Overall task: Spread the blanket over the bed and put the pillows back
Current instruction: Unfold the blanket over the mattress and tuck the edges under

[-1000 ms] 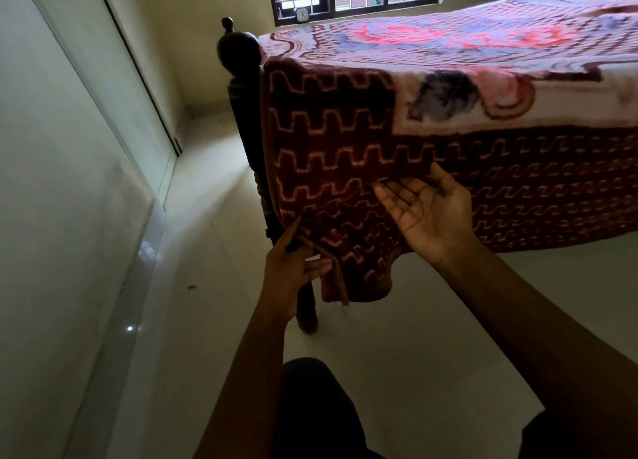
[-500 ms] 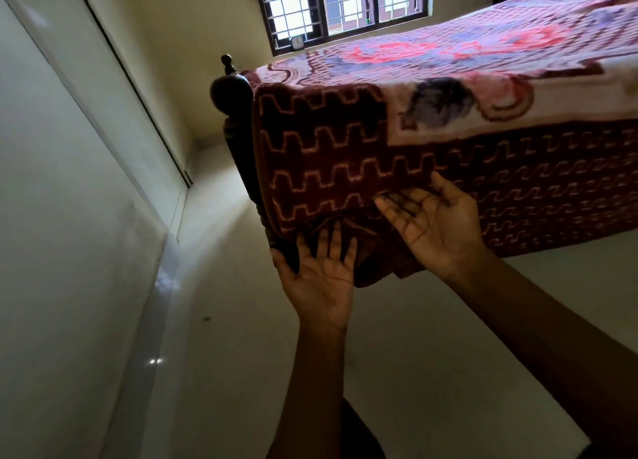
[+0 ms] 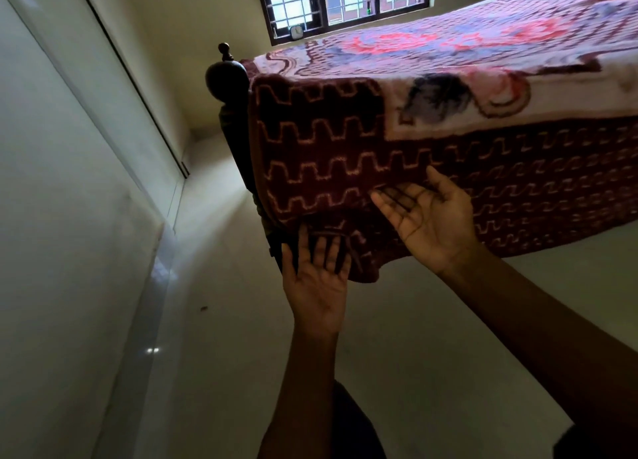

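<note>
Left hand [image 3: 316, 287] and right hand [image 3: 433, 222], fingers straight, touch the blanket [image 3: 328, 155] corner above them; uneven pushing could bunch it.

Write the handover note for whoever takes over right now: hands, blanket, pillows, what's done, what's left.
The blanket is spread over the top and hangs down the side. Its lower corner by the bedpost is bunched.
The left hand is open, with straight fingers against that corner.
The right hand is open, palm up, with its fingertips at the hanging side.
No pillows are in view.
Left to do: smooth the corner, then put the pillows back.
</note>
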### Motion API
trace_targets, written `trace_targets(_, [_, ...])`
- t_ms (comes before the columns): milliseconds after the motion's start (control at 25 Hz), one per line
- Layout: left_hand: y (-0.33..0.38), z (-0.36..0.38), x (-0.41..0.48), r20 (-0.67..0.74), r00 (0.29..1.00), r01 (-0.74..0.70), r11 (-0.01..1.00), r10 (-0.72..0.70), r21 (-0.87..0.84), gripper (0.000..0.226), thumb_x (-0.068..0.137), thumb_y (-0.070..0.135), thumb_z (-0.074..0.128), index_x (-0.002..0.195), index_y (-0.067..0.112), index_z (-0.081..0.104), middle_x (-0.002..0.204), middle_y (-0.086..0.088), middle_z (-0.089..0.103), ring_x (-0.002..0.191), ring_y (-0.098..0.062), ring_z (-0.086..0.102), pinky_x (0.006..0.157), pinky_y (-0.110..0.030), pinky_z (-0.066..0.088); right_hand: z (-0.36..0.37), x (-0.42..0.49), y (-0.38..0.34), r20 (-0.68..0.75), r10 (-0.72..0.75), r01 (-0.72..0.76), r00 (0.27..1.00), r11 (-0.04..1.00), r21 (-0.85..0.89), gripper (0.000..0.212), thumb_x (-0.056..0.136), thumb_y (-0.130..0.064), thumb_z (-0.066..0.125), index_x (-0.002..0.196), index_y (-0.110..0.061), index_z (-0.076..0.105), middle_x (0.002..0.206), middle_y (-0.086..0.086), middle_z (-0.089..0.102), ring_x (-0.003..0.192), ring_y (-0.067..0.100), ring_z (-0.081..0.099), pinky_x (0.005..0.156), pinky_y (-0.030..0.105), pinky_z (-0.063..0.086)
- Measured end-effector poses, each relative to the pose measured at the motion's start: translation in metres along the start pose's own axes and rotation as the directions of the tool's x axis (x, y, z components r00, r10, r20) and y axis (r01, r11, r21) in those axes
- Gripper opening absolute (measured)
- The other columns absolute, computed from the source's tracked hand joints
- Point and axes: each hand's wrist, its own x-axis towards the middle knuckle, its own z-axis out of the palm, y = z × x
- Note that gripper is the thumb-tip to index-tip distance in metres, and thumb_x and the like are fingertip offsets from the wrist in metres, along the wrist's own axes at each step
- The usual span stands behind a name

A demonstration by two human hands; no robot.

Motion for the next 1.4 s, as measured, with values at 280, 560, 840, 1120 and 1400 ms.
trace_targets(280, [0.022, 0.0, -0.001, -0.126, 0.992, 0.067, 0.828, 0.004, 0.556, 0.031, 0.093, 0.037, 0.048, 0.12, 0.024, 0.055, 0.128, -0.007, 0.057, 0.111, -0.023, 0.059, 0.091, -0.035, 0.051, -0.005, 0.0, 0.003, -0.008, 0.011, -0.011, 1.0, 1.0, 0.002, 0.043, 0.097, -0.036, 0.038, 0.111, 0.0, 0.055, 0.109, 0.016, 0.058, 0.104, 0.027, 0.059, 0.086, 0.035, 0.053])
trace_targets(560, [0.041, -0.004, -0.018, -0.161, 0.948, 0.293, 0.951, -0.275, 0.1, 0.052, 0.096, 0.045, 0.035, 0.13, 0.008, 0.05, 0.129, -0.017, 0.056, 0.115, -0.027, 0.055, 0.099, -0.037, 0.04, -0.008, 0.001, 0.006, -0.036, 0.004, -0.005, 0.999, 1.0, -0.024, 0.042, 0.096, -0.036, 0.039, 0.107, 0.001, 0.056, 0.115, 0.019, 0.058, 0.104, 0.028, 0.06, 0.088, 0.037, 0.052])
trace_targets(840, [0.023, 0.024, -0.004, -0.081, 0.989, 0.09, 0.942, -0.122, -0.322, 0.056, 0.095, 0.042, 0.032, 0.134, 0.003, 0.041, 0.134, -0.022, 0.049, 0.125, -0.036, 0.047, 0.107, -0.046, 0.032, -0.007, 0.002, 0.008, -0.04, -0.013, 0.012, 0.999, 1.0, -0.018, 0.044, 0.096, -0.036, 0.038, 0.115, 0.0, 0.055, 0.129, 0.02, 0.053, 0.109, 0.027, 0.058, 0.088, 0.033, 0.053])
trace_targets(1120, [0.004, 0.077, 0.07, -0.017, 0.996, -0.091, 0.92, 0.092, -0.38, 0.038, 0.093, 0.036, 0.031, 0.114, 0.013, 0.051, 0.104, -0.009, 0.056, 0.092, -0.024, 0.054, 0.091, -0.035, 0.04, 0.015, 0.009, -0.004, 0.039, -0.094, 0.093, 0.995, 0.995, 0.047, 0.041, 0.096, -0.036, 0.037, 0.107, -0.002, 0.058, 0.102, 0.013, 0.063, 0.098, 0.023, 0.062, 0.089, 0.032, 0.053])
trace_targets(1400, [0.011, -0.003, 0.025, -0.207, 0.978, -0.012, 0.998, 0.025, 0.066, 0.027, 0.097, 0.017, 0.042, 0.118, 0.009, 0.056, 0.11, -0.011, 0.063, 0.102, -0.025, 0.062, 0.087, -0.033, 0.052, -0.011, 0.004, 0.006, -0.027, 0.015, -0.015, 1.0, 1.0, 0.009, 0.047, 0.096, -0.036, 0.038, 0.121, 0.002, 0.052, 0.113, 0.018, 0.058, 0.104, 0.027, 0.06, 0.088, 0.033, 0.053])
